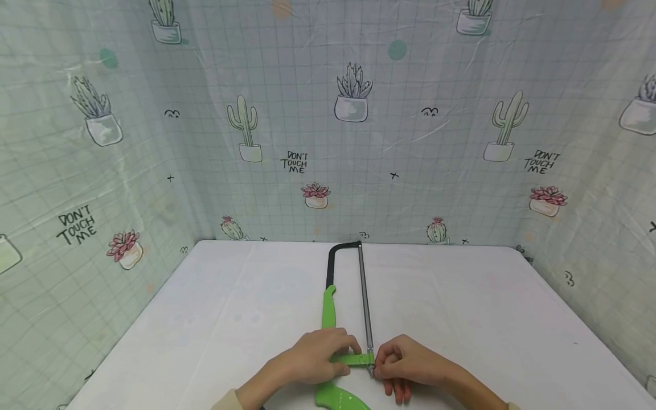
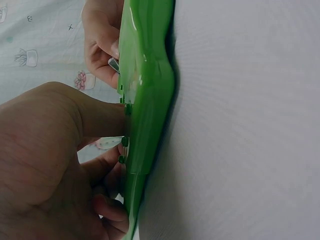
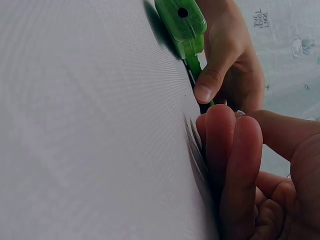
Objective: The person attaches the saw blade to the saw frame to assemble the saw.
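1. Points lengthwise, as a hacksaw, ahead of the left hand toward the far edge of the white table.
2. Lies partly beneath left fingers, with blade ahead of the right hand.
3. Held by curled left fingers at the crossbar; pinched by right fingertips at a metal fitting.
4. Looks glossy green, black at far frame.

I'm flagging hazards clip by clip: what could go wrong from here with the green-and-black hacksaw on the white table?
The right hand pinches a small silver metal fitting by the thin grey metal blade, so its fingers might slip onto the blade. The left hand holds the hacksaw around its green crossbar; should that hold loosen, the hacksaw could swivel on the white table.
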`<action>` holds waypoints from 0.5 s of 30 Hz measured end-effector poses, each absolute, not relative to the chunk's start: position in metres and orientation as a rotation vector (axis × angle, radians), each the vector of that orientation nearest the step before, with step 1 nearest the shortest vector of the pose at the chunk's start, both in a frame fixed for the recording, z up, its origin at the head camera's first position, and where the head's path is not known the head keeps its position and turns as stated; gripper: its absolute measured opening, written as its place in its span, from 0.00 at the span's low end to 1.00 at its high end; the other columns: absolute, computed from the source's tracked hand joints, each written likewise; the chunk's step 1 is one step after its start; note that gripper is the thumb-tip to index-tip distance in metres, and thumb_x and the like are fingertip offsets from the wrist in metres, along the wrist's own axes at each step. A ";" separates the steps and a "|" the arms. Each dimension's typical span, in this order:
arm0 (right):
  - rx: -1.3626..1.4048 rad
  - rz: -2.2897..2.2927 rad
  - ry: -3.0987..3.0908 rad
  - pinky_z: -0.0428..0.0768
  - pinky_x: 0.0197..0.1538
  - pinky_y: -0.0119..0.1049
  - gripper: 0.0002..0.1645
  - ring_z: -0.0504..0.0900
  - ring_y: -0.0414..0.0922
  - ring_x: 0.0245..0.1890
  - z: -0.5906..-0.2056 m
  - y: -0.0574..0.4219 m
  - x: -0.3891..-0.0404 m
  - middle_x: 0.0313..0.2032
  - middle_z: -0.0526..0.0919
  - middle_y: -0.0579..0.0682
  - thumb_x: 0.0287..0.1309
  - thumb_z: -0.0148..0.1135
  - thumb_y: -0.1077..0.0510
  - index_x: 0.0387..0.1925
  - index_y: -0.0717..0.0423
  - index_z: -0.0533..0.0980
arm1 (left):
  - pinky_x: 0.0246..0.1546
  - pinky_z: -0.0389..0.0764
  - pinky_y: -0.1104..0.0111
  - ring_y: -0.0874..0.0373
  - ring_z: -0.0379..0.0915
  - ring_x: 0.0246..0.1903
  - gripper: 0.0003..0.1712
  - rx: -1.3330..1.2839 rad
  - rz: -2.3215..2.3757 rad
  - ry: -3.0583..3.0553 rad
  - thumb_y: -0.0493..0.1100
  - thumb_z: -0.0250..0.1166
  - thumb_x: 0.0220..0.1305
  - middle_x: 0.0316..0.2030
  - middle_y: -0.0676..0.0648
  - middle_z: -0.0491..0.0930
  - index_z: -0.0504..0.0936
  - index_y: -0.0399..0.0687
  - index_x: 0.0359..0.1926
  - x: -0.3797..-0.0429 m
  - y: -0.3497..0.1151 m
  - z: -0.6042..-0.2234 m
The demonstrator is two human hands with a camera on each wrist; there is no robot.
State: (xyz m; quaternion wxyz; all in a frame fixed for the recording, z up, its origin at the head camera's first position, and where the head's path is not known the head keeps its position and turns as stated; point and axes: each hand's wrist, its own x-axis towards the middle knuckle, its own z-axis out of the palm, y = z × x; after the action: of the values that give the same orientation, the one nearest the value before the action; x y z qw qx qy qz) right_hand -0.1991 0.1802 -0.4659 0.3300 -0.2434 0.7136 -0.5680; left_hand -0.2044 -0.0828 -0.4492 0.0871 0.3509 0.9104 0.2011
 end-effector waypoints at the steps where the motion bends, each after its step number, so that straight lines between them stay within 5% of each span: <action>1: -0.632 -1.484 1.871 0.77 0.20 0.25 0.08 0.79 0.31 0.15 -0.466 0.180 -0.199 0.21 0.83 0.45 0.65 0.62 0.60 0.37 0.64 0.80 | 0.42 0.77 0.71 0.72 0.73 0.41 0.16 1.044 0.600 2.711 0.51 0.71 0.63 0.39 0.66 0.77 0.83 0.70 0.52 -0.205 -0.083 -0.449; 15: -0.582 -1.452 1.922 0.76 0.20 0.25 0.14 0.79 0.33 0.14 -0.465 0.179 -0.199 0.22 0.85 0.49 0.68 0.64 0.54 0.36 0.62 0.81 | 0.42 0.76 0.71 0.73 0.72 0.40 0.16 1.050 0.600 2.719 0.51 0.71 0.63 0.39 0.66 0.77 0.83 0.69 0.51 -0.204 -0.083 -0.449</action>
State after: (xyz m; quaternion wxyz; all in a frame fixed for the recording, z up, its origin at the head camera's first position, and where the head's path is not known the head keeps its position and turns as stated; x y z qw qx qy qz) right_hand -0.1993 0.1787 -0.4651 0.3256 -0.2222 0.7332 -0.5541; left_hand -0.2043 -0.0832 -0.4492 0.0827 0.3516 0.9105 0.2010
